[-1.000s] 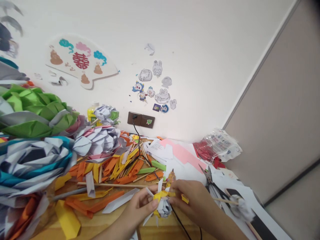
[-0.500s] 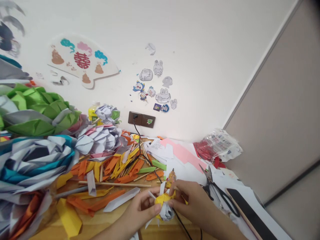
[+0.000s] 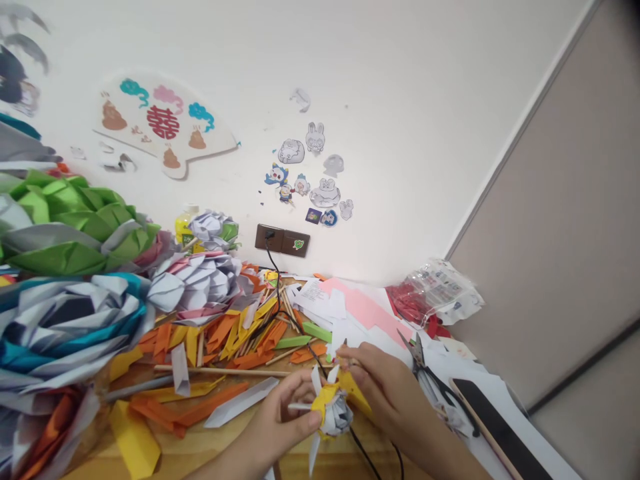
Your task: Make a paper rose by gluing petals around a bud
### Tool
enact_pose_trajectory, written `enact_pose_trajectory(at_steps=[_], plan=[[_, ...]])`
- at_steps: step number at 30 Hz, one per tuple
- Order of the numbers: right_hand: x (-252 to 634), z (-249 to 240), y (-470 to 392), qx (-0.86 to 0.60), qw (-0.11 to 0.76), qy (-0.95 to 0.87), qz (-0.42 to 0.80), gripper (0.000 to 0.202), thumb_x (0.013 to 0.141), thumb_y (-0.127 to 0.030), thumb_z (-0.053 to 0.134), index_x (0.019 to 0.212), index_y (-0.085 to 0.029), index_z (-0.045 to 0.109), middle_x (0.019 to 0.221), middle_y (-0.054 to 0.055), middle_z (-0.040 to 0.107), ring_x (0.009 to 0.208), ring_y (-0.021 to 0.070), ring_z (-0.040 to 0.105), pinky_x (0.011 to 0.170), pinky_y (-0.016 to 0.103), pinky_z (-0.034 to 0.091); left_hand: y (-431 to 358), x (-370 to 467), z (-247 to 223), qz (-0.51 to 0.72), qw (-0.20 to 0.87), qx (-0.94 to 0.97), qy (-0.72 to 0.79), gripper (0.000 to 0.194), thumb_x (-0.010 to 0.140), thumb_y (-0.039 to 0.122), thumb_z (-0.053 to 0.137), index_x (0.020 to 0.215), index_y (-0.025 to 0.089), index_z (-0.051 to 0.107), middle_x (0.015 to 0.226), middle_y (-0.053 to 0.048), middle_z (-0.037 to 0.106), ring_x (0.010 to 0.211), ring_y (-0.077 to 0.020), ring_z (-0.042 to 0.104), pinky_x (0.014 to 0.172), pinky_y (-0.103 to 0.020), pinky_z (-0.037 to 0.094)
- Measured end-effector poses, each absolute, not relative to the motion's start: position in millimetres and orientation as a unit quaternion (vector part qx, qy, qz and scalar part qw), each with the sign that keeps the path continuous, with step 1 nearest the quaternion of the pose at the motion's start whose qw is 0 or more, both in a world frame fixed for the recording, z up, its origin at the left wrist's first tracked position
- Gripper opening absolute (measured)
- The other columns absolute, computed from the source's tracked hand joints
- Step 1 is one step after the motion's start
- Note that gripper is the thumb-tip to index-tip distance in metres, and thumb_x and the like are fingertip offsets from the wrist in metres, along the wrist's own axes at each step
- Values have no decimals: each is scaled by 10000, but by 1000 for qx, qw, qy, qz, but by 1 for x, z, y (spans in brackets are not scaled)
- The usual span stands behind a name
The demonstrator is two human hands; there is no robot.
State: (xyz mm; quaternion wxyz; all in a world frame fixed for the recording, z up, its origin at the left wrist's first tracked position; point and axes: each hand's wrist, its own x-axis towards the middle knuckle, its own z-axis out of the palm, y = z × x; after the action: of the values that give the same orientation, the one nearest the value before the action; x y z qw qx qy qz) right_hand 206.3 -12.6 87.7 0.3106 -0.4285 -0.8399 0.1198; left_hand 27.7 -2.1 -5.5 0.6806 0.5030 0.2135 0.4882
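L hand is partly closed, thumb on the near side & fingers curled behind, pinching the small paper flower, yellow & white w/ loose white strips sticking out. R hand is just R of the flower, fingers curled & bunched; a yellow paper piece shows right under them, btwn flower & palm. Can't tell exactly what R hand has hold of; a dark pointed tip pokes out past its fingertips.

Black cord runs on the tabletop just below the flower. L of the flower: white folded strip, wooden stick, then lots of orange paper strips & a wide yellow strip. Farther L of it, big paper flowers: blue/white, green/white & a white/pink one. Beyond the flower, up by the wall: yellow bottle (up-L of it) & a brown wall socket w/ a plug in. Up-R of the flower: pink paper & a clear plastic pkg w/ red stuff next to it. R of the flower, past R hand: scissors, blades apart, & a phone lying on white paper, dark screen up.
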Motion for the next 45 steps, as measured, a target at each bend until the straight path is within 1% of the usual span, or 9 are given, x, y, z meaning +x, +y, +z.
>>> enact_pose_trajectory(at_steps=[3, 7, 10, 13, 18, 25, 34, 39, 45], plan=[[206, 92, -17, -404, 327, -851, 82, 334, 945, -270, 284, 1078, -209, 584, 795, 33, 586, 751, 160, 568, 667, 258, 427, 2, 30, -4, 515, 681, 477, 207, 356, 620, 385, 774, 876, 208, 602, 850, -11, 656, 849, -163, 599, 780, -252, 435], [204, 86, -18, -388, 307, -868, 49, 309, 934, -240, 313, 1057, -186, 592, 763, 41, 595, 689, 162, 575, 600, 249, 429, 6, 31, -8, 543, 689, 433, 205, 349, 608, 353, 785, 801, 209, 533, 716, 33, 645, 685, -117, 590, 669, -214, 426], [205, 78, -14, -409, 312, -856, 59, 252, 918, -231, 356, 1061, -172, 555, 672, 9, 606, 607, 150, 574, 544, 232, 413, 8, 32, -12, 555, 693, 416, 194, 357, 629, 331, 774, 813, 212, 493, 779, 21, 667, 733, -125, 605, 688, -219, 418], [207, 72, -9, -435, 325, -838, 48, 148, 898, -221, 407, 925, -183, 548, 624, -12, 596, 543, 136, 548, 491, 217, 382, 8, 32, -14, 549, 703, 420, 169, 379, 626, 295, 782, 817, 218, 463, 756, 30, 656, 733, -129, 617, 673, -218, 414], [207, 66, -4, -372, 367, -851, -53, 158, 898, -166, 397, 843, -192, 544, 692, 19, 587, 641, 155, 546, 584, 244, 414, 8, 32, -14, 548, 674, 450, 207, 380, 596, 242, 800, 717, 193, 444, 723, 41, 622, 643, -84, 564, 595, -176, 383], [208, 64, -4, -337, 354, -871, -45, 93, 893, -205, 463, 863, -193, 551, 741, 34, 600, 684, 163, 549, 600, 252, 425, 5, 33, -6, 540, 667, 459, 229, 413, 537, 210, 821, 664, 181, 429, 690, 60, 584, 638, -72, 544, 604, -173, 416], [205, 66, -6, -316, 337, -886, -51, 235, 924, -302, 426, 830, -176, 601, 739, 56, 623, 678, 165, 566, 599, 254, 449, 7, 36, -17, 556, 690, 434, 164, 455, 561, 150, 812, 814, 219, 440, 808, 66, 615, 651, -55, 608, 616, -153, 435], [205, 65, -4, -326, 340, -882, 8, 251, 927, -308, 422, 830, -180, 615, 758, 50, 633, 697, 155, 575, 612, 245, 454, 7, 38, -14, 572, 675, 422, 198, 752, 516, 112, 820, 1111, 292, 399, 1044, 3, 611, 686, -73, 616, 618, -169, 450], [205, 65, -4, -336, 335, -880, 12, 227, 905, -321, 466, 820, -177, 619, 746, 51, 631, 689, 165, 572, 606, 256, 450, 5, 40, -15, 564, 674, 427, 214, 779, 508, 104, 808, 1153, 278, 407, 917, 27, 619, 658, -80, 620, 592, -162, 454]])
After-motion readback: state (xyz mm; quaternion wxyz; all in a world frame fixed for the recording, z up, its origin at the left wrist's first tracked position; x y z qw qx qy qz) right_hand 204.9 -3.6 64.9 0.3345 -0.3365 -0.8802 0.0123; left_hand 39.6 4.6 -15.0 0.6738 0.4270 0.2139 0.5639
